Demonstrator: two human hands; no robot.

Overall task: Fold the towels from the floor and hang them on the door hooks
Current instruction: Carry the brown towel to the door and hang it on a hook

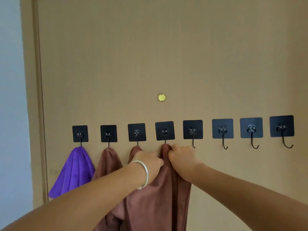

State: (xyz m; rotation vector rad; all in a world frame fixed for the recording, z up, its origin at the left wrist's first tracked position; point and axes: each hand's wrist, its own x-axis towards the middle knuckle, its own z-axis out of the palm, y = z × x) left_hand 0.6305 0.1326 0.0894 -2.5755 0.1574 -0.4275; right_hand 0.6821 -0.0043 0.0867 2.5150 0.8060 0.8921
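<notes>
A tan door (150, 47) fills the view, a small brass disc (161, 97) at its middle; a pale wall (10, 97) adjoins the frame (35, 97)

A small round brass disc (161, 97) sits on the wood well above the fingers, a tan frame (35, 97) runs upright far to their left, and beyond that frame stands a pale grey-blue wall (11, 97) at the picture's left edge.
</notes>
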